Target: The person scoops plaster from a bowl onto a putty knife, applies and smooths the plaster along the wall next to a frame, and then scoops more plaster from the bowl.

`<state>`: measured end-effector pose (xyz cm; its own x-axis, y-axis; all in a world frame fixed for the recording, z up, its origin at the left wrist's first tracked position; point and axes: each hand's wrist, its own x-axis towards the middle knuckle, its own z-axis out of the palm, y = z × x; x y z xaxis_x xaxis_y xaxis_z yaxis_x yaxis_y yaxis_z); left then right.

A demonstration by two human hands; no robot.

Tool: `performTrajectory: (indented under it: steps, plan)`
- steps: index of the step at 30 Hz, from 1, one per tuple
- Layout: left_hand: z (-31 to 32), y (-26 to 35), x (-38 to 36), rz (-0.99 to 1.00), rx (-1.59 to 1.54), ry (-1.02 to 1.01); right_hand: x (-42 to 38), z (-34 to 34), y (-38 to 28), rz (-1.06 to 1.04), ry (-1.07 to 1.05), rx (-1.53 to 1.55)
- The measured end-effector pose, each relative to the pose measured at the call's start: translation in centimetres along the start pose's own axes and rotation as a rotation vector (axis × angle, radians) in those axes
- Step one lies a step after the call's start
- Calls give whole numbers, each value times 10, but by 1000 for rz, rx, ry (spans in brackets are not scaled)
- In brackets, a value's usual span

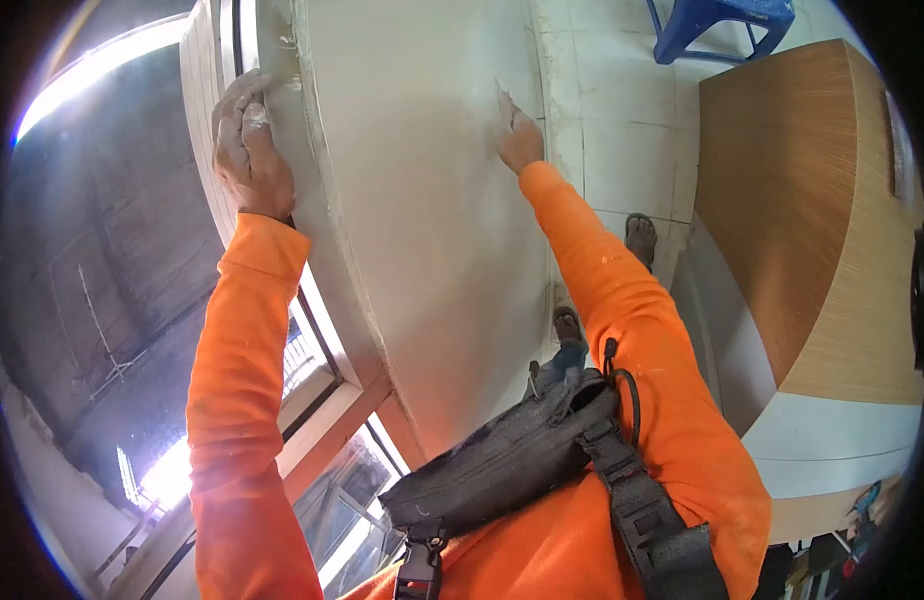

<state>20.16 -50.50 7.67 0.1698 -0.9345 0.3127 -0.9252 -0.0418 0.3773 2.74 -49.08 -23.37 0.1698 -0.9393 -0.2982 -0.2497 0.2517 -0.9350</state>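
My left hand [250,150] is at the window frame [207,120], its bent fingers hooked over the edge. White dust or paste coats the fingers and thumb. My right hand [522,138] is closed against the pale wall panel [422,200], close to where it meets the floor. A thin, pale, pointed piece [502,97] sticks out beyond the fingers; its kind is too small to make out. Rough whitish filler [327,160] runs along the corner line between the wall and the window reveal.
A blue plastic stool [722,25] stands on the tiled floor [622,110] at the upper right. The wood-faced cabinet [782,190] fills the right side. A black bag [502,460] hangs across my front. Glass panes [347,500] are at the lower left.
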Motion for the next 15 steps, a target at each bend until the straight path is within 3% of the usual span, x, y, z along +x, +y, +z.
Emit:
performTrajectory:
  steps: [4,8,10,12,15]
  plan:
    - [-3,2,-1,80,113,-4,-12,-1,-40,152,-208,-14]
    - [3,-1,3,92,82,11,-110,-3,-80,-505,-91,-88]
    - [6,0,3,77,48,39,-168,-33,-130,-540,-236,-29]
    - [5,6,2,64,7,61,-217,-66,-162,-688,-153,116]
    - [6,16,7,-55,-38,63,-253,-107,-159,-673,-271,234]
